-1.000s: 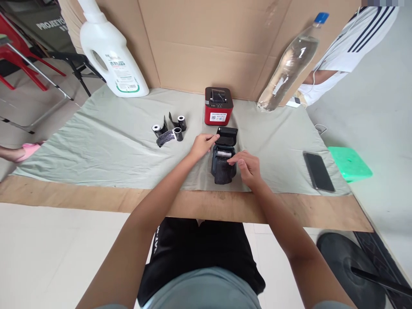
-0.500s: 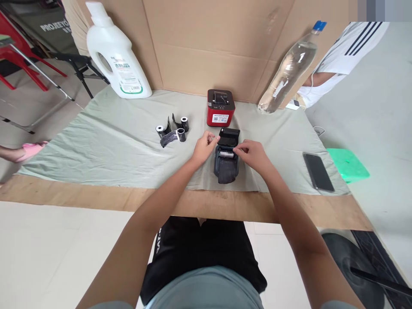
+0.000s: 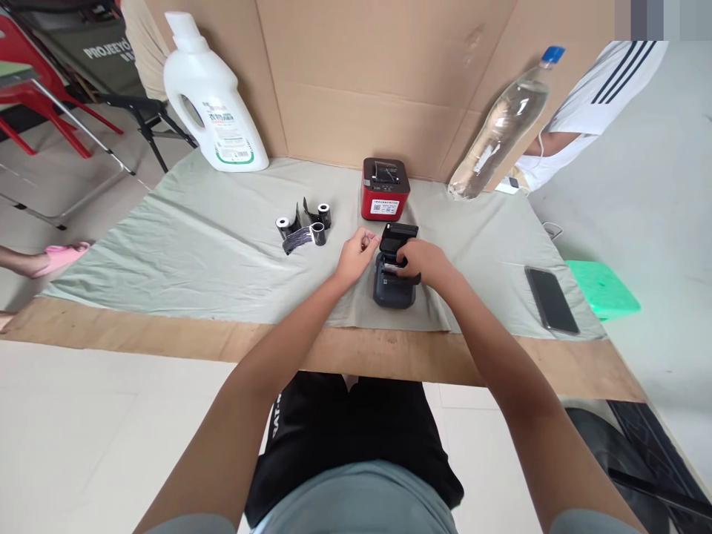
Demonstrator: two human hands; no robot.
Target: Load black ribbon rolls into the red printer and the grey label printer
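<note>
A small dark label printer [image 3: 394,291] stands on the cloth before me, its lid [image 3: 399,236] raised. Inside its bay a pale strip of the roll [image 3: 391,268] shows. My right hand [image 3: 426,261] reaches in from the right, fingers closed on the black label roll; the loose black end sticks out below the fingers. Beside the lid's left edge is my left hand [image 3: 356,254], its fingers curled and thumb tip at the lid. Whether it grips anything there is hidden. Several black label rolls [image 3: 318,234] with loose ends lie to the left.
A red and black printer [image 3: 383,200] sits behind. A white detergent bottle [image 3: 216,111] and a clear water bottle [image 3: 500,130] lean by the cardboard panel [image 3: 361,89]. A phone [image 3: 552,300] lies right, near a green stool [image 3: 604,289]. Another person's sleeve [image 3: 606,89] shows behind.
My right hand has moved into the printer bay and closed on the roll. The black strip that hung over the printer's front has been pulled up and right. My left hand stays by the lid.
</note>
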